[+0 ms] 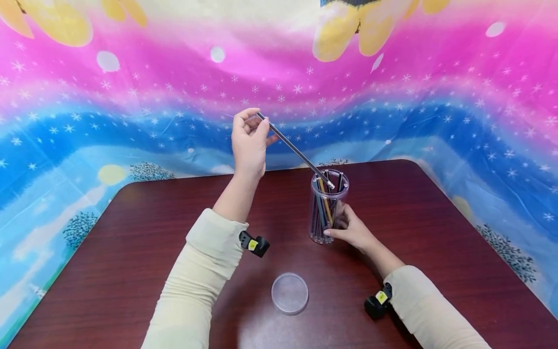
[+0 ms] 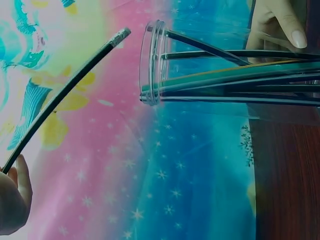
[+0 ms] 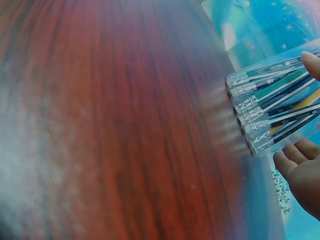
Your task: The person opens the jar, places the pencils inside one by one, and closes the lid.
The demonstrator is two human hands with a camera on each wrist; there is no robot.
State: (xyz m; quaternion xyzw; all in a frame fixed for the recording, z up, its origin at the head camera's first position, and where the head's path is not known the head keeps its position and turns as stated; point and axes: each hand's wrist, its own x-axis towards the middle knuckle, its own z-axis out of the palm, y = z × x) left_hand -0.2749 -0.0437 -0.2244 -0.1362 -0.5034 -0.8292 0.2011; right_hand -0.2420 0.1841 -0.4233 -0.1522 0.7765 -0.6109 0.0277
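High over the table, my left hand point(image 1: 250, 145) pinches a dark pencil point(image 1: 294, 149) near one end. The pencil slants down to the right, and its eraser end point(image 2: 120, 37) points toward the mouth of a clear plastic jar point(image 1: 330, 197). A gap shows between eraser and rim in the left wrist view. Several pencils point(image 2: 210, 76), mostly dark with a green and a yellow one, stand inside the jar. My right hand point(image 1: 354, 231) grips the jar low on its right side. Silver ferrules and erasers point(image 3: 257, 114) of those pencils sit at the jar's bottom.
A round clear lid point(image 1: 289, 293) lies flat on the dark red wooden table point(image 1: 174, 271), nearer me than the jar. Behind the table hangs a colourful printed cloth point(image 1: 196, 97). Each sleeve cuff carries a small black camera point(image 1: 260, 245).
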